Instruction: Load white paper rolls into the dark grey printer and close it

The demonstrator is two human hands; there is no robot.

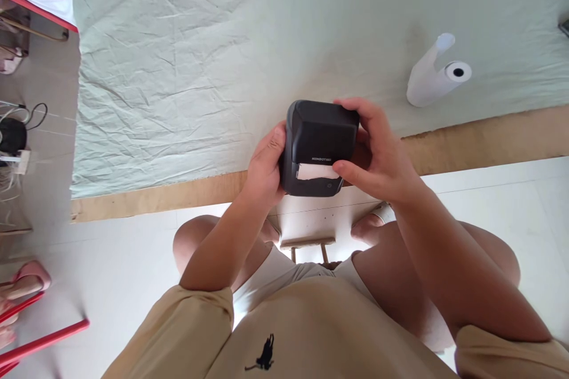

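Note:
Between my two hands is a black label printer, held up near the table's front edge. A white strip of paper shows at its slot, under the printed brand name. My left hand is closed around the printer's left side, its thumb along the edge. My right hand grips the right side, fingers on the back corner and thumb by the end of the paper strip. Farther right, a partly unrolled white paper roll stands on the cloth, apart from both hands.
A pale green wrinkled cloth covers the table, whose wooden edge shows along the front. At left, cables and a dark round object sit beside the table. Red bars and another person's pink slipper are lower left.

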